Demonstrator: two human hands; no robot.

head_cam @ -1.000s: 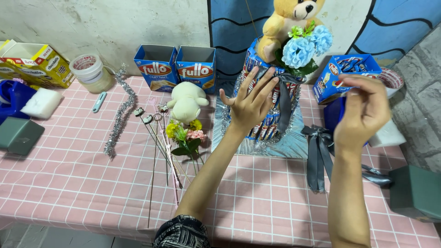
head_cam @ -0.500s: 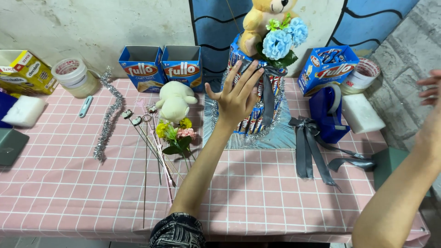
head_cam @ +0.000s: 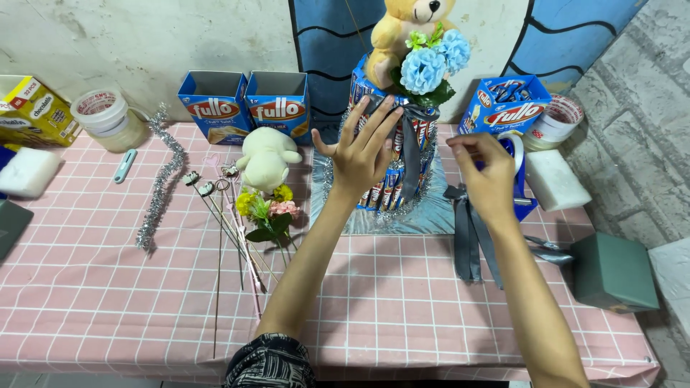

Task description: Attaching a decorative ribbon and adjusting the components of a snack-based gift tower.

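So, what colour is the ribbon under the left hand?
Grey: the ribbon hangs down the snack tower, seen best in the head view, beside the left hand.

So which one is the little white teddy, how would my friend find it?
Start at the pink checked tablecloth and find the two open blue boxes by the wall. The white teddy lies just in front of them, left of the left hand. It is small and plain white, unlike the tan bear on top of the snack tower.

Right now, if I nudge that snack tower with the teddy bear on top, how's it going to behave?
The snack tower would probably tip rather than slide: it stands tall on a foil base, with a teddy bear and blue flowers stacked on top. The left hand pressed against its side likely steadies it. The grey ribbon looks floppy.
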